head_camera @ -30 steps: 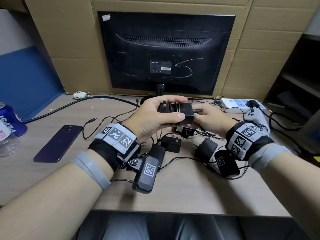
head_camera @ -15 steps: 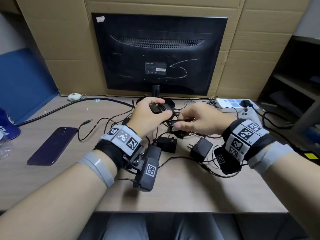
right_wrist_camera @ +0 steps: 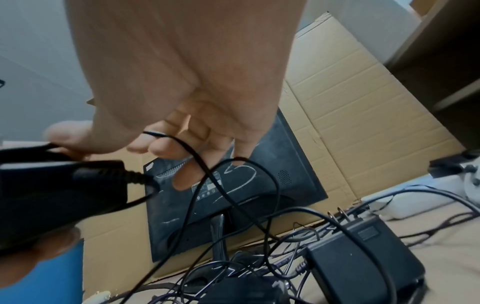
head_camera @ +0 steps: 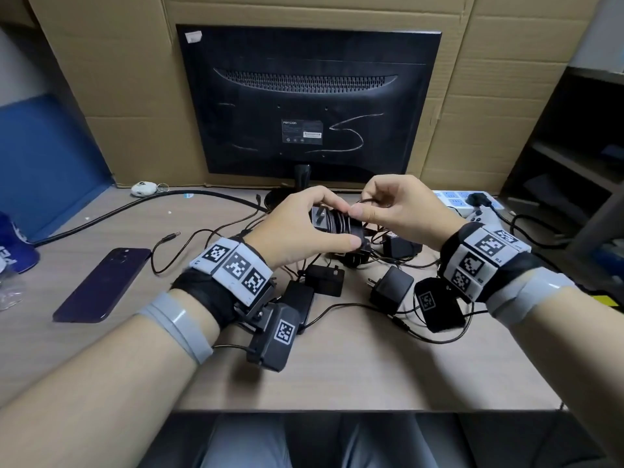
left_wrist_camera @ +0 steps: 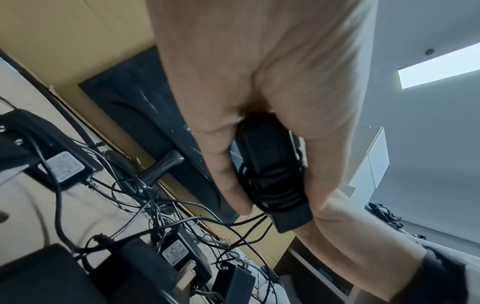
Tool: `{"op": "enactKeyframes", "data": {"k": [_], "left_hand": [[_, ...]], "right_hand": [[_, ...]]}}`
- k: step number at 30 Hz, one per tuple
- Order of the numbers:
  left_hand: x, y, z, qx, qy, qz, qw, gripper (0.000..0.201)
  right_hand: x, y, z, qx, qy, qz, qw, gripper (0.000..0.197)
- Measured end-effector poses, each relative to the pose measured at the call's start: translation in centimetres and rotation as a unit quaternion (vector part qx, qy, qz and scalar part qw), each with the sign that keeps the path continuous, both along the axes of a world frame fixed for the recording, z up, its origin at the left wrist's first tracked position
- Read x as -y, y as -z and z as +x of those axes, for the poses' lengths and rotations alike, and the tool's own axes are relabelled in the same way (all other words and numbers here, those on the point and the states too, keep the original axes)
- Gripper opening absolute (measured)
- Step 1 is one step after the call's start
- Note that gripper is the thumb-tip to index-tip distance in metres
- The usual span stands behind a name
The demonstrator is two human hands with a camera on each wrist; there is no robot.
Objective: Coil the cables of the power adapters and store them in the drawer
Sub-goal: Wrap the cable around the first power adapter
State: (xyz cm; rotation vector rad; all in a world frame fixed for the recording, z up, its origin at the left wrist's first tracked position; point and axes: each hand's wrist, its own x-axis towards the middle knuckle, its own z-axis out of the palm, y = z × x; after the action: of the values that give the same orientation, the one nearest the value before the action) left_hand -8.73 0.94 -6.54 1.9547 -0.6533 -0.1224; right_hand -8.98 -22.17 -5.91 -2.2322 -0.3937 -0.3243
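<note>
While the left hand (head_camera: 304, 228) grips one adapter (head_camera: 337, 228), the right hand (head_camera: 391, 211) pinches its cable (right_wrist_camera: 192, 156); four adapters lie below both hands

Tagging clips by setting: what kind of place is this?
Probably an office or workshop desk: a monitor seen from behind, a power strip, loose adapters, and cardboard propped against the wall.

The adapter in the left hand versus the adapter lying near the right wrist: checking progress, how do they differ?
The held adapter is off the desk in the left hand, cable wrapped round its body; the desk adapter lies untouched, cable trailing loose. Both are black plug-in blocks.
</note>
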Motion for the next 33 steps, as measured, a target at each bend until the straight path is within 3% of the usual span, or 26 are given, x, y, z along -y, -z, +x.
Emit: {"op": "enactKeyframes", "data": {"k": [4, 8, 12, 16, 18, 22, 28, 31, 33], "left_hand": [[0.1, -0.4, -0.2, 0.008, 0.021, -0.032, 0.999, 0.056], [-0.4, -0.9, -0.7, -0.016, 0.080, -0.080, 0.993, 0.061], [0.4, -1.4, -1.0, -0.040, 0.116, -0.118, 0.985, 0.053], [1.3, -0.9, -0.4, -0.047, 0.041, -0.152, 0.986, 0.039], [1.4, -0.5, 0.2, -0.049, -0.036, -0.178, 0.982, 0.039], [0.9, 0.2, 1.5, 0.036, -0.178, -0.081, 0.980, 0.043], [0.3, 1.8, 2.4, 0.021, -0.205, -0.029, 0.978, 0.047], [-0.4, 2.0, 2.8, 0.035, -0.206, -0.002, 0.978, 0.050], [-1.0, 2.0, 2.8, 0.001, -0.166, 0.001, 0.986, 0.049]], "right_hand": [[0.1, 0.4, -0.3, -0.065, -0.049, 0.043, 0.996, 0.025], [0.3, 0.7, -0.4, -0.075, -0.048, 0.042, 0.995, 0.038], [0.6, 1.7, 0.0, -0.091, -0.015, 0.046, 0.995, 0.030], [-0.4, 1.6, -0.6, -0.105, 0.008, -0.026, 0.994, 0.026], [-0.9, 1.6, -0.9, -0.121, -0.001, -0.090, 0.989, 0.042], [-1.1, 1.9, -1.1, -0.132, -0.022, -0.120, 0.984, 0.047], [-1.4, 1.1, -0.8, -0.083, -0.045, -0.170, 0.981, 0.034], [-1.0, 0.2, -1.2, -0.063, -0.065, -0.092, 0.992, 0.028], [-0.6, -0.4, -1.4, -0.046, -0.062, -0.048, 0.996, 0.025]]}}
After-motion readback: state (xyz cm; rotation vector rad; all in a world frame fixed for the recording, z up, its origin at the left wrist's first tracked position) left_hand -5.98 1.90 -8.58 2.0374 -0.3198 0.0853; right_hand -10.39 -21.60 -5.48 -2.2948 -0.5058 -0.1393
